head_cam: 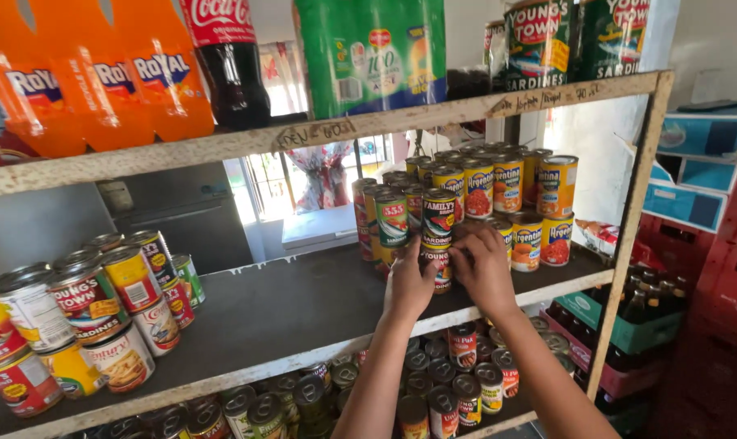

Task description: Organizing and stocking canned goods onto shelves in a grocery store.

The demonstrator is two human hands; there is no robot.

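Both my hands reach up to the middle shelf (pixel 287 317) of a wooden rack. My left hand (pixel 409 280) and my right hand (pixel 482 264) close around a small tin can (pixel 439 268) at the front of a stack of cans. A dark green can (pixel 438 213) sits right on top of it. Yellow and red cans (pixel 507 183) are stacked in two tiers behind and to the right. A green-labelled can (pixel 391 219) stands just left of the stack.
Another group of stacked cans (pixel 84 317) fills the shelf's left end. Orange soda bottles (pixel 84 73), a dark cola bottle (pixel 226 61) and a green juice pack (pixel 368 53) stand on the top shelf. More cans (pixel 433 390) lie below. Crates of bottles (pixel 628 317) stand at right.
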